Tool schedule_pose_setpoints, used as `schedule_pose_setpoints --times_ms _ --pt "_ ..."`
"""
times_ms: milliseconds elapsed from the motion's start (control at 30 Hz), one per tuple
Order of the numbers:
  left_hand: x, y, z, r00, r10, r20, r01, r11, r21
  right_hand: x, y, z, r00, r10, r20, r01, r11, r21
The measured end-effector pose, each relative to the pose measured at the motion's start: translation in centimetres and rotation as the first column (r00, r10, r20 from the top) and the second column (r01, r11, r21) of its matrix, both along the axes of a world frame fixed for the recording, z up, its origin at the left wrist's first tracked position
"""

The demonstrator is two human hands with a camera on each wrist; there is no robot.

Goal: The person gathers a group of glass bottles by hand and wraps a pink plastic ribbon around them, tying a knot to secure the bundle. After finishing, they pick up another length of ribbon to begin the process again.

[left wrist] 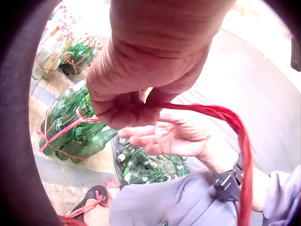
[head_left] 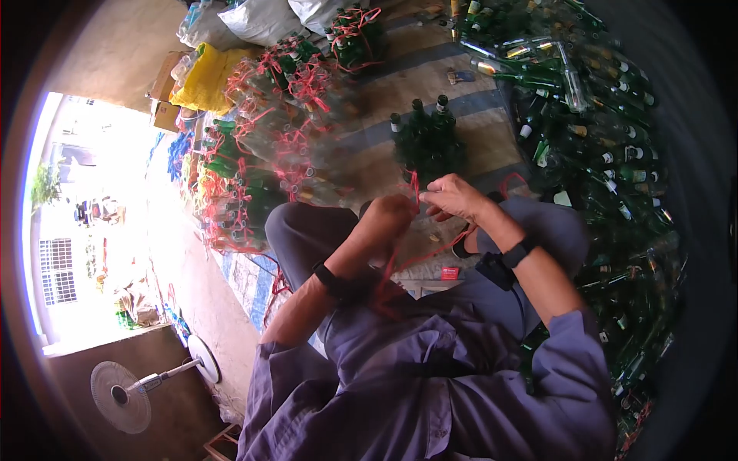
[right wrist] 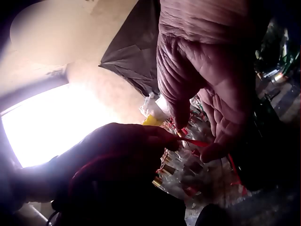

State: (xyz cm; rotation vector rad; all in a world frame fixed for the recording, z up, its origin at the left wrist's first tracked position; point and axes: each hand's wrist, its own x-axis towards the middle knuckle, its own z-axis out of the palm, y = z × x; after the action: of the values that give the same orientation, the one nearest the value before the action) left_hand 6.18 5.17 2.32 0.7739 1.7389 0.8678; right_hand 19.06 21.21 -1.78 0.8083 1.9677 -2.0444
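Observation:
My left hand [head_left: 388, 219] pinches a red plastic string [left wrist: 239, 125] between thumb and fingers. From the pinch, a long end of it hangs down in the left wrist view. My right hand [head_left: 459, 201] is just beside the left fingertips, its fingers extended and palm showing in the left wrist view. A short stretch of red string [right wrist: 193, 141] runs from the left fingertips to the right fingers in the right wrist view. Beyond both hands stands a bundle of green glass bottles [head_left: 430, 146], bound with red string in the left wrist view.
Loose bottles [head_left: 607, 146] lie heaped along the right side. More tied bottle bundles [head_left: 265, 127] stand at the left, near a yellow sack [head_left: 207, 81] and white sacks [head_left: 261, 17]. A standing fan [head_left: 121, 396] is at lower left. Red string crosses near a foot [left wrist: 94, 212].

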Motion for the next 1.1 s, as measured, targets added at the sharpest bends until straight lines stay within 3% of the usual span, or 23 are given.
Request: schedule_pose_setpoints --times_ms 67,100,133,200,233,300,333,400,433,467,500,533,600,633,667,700,733,800,833,867,933,1000,1100 --pt "-0.6 -0.1 -0.4 0.999 -0.025 -0.046 0.025 1.0 0.001 -2.1 -0.1 -2.6 0.985 -0.114 0.127 0.139 0.968 -0.207" --pt "-0.9 -0.1 -0.8 0.994 -0.06 -0.091 0.06 0.998 0.001 -2.8 -0.4 -4.0 0.968 -0.207 0.14 0.233 0.949 -0.214" --pt "-1.3 0.0 -1.1 0.994 -0.05 -0.092 0.051 0.999 0.0 -3.6 -0.4 -5.5 0.97 -0.197 0.139 0.224 0.95 -0.216" --pt "-1.7 -0.2 -1.8 0.965 -0.219 -0.142 0.227 0.973 0.042 -4.8 -0.6 -8.8 0.924 -0.352 0.147 0.375 0.765 -0.524" --pt "-2.1 -0.2 -1.8 0.967 -0.213 -0.138 0.22 0.975 0.036 -5.0 -0.6 -10.6 0.926 -0.345 0.153 0.372 0.764 -0.528" --pt "-2.8 -0.3 -1.9 0.771 -0.506 -0.387 0.574 0.816 0.076 -5.1 -0.4 -13.1 0.891 -0.433 0.134 0.419 0.675 -0.607" --pt "-3.3 -0.2 -2.4 0.775 -0.506 -0.378 0.569 0.819 0.069 -5.2 -0.7 -13.7 0.893 -0.427 0.143 0.418 0.67 -0.613" --pt "-4.6 0.7 -3.5 0.496 -0.589 -0.638 0.682 0.719 -0.134 -5.2 -1.3 -14.0 0.856 -0.494 0.152 0.515 0.79 -0.332" --pt "-5.0 1.3 -4.0 0.498 -0.594 -0.632 0.682 0.718 -0.137 -5.3 -1.4 -11.9 0.871 -0.446 0.207 0.491 0.813 -0.312" --pt "-5.3 2.0 -4.5 0.608 -0.425 -0.671 0.512 0.856 -0.078 -5.5 -1.8 -13.3 0.87 -0.444 0.213 0.492 0.811 -0.317" --pt "-5.6 2.7 -5.2 0.677 -0.234 -0.698 0.316 0.949 -0.012 -6.1 -2.4 -13.8 0.85 -0.516 -0.106 0.463 0.829 -0.314" --pt "-5.9 3.4 -5.9 0.679 -0.24 -0.694 0.316 0.949 -0.018 -6.3 -2.8 -14.2 0.739 -0.533 -0.413 0.441 0.845 -0.301" --pt "-6.5 4.9 -7.6 0.578 -0.181 -0.796 0.412 0.906 0.093 -6.9 -3.5 -16.2 0.666 -0.618 -0.417 0.541 0.785 -0.301" --pt "-6.7 5.5 -8.5 0.582 -0.188 -0.791 0.417 0.904 0.091 -7.0 -3.6 -18.7 0.796 -0.348 -0.495 0.464 0.876 0.13" --pt "-6.8 6.1 -9.5 0.545 -0.258 -0.798 0.465 0.885 0.031 -6.9 -3.5 -20.2 0.899 -0.058 -0.434 0.311 0.781 0.542" --pt "-6.9 6.7 -10.3 0.504 -0.325 -0.8 0.51 0.86 -0.028 -6.8 -3.8 -18.7 0.928 0.019 -0.373 0.287 0.601 0.746" --pt "-7.2 7.2 -11.1 0.508 -0.329 -0.796 0.515 0.857 -0.026 -6.7 -3.9 -17.2 0.93 0.013 -0.366 0.286 0.6 0.747" --pt "-7.9 7.8 -11.9 0.463 -0.402 -0.79 0.594 0.802 -0.06 -6.4 -4.3 -15.7 0.952 -0.285 -0.109 0.301 0.824 0.479" --pt "-8.1 7.9 -12.1 0.465 -0.408 -0.785 0.598 0.799 -0.061 -6.3 -4.1 -15.7 0.982 -0.123 -0.144 0.187 0.736 0.651" --pt "-8.3 8.1 -12.3 0.462 -0.398 -0.792 0.603 0.796 -0.048 -6.2 -4.2 -15.7 0.982 -0.129 -0.139 0.188 0.738 0.648" --pt "-8.2 8.2 -12.6 0.464 -0.394 -0.793 0.611 0.791 -0.035 -6.4 -4.2 -12.3 0.897 -0.389 -0.209 0.442 0.791 0.424" --pt "-7.8 8.2 -13.1 0.537 -0.349 -0.768 0.56 0.828 0.015 -6.5 -4.0 -11.8 0.882 -0.401 -0.247 0.471 0.752 0.46" --pt "-7.8 8.6 -14.1 0.535 -0.328 -0.779 0.562 0.826 0.038 -6.4 -3.7 -11.3 0.886 -0.389 -0.252 0.462 0.697 0.548"
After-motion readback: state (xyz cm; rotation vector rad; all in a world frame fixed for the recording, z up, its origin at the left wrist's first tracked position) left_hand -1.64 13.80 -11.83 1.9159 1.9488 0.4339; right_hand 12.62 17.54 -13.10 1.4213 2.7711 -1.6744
